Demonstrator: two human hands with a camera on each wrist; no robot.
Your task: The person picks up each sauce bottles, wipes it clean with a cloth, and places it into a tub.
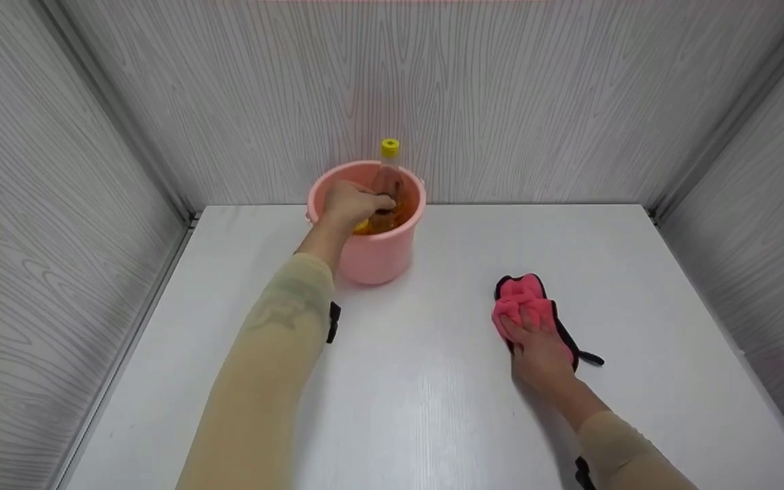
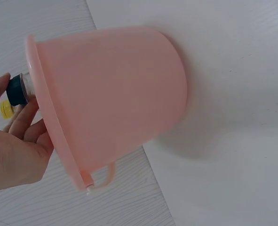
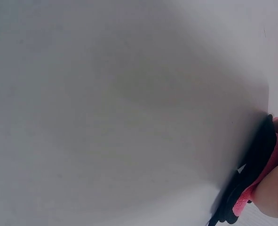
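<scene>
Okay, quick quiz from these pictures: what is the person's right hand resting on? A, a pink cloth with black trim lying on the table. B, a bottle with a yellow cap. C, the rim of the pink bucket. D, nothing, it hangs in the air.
A: in the head view the right hand lies with flat fingers on the pink cloth on the white table, apart from the pink bucket.

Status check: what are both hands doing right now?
Left hand grips a bottle inside the pink bucket. Right hand rests flat on the pink cloth. Nothing between them.
</scene>
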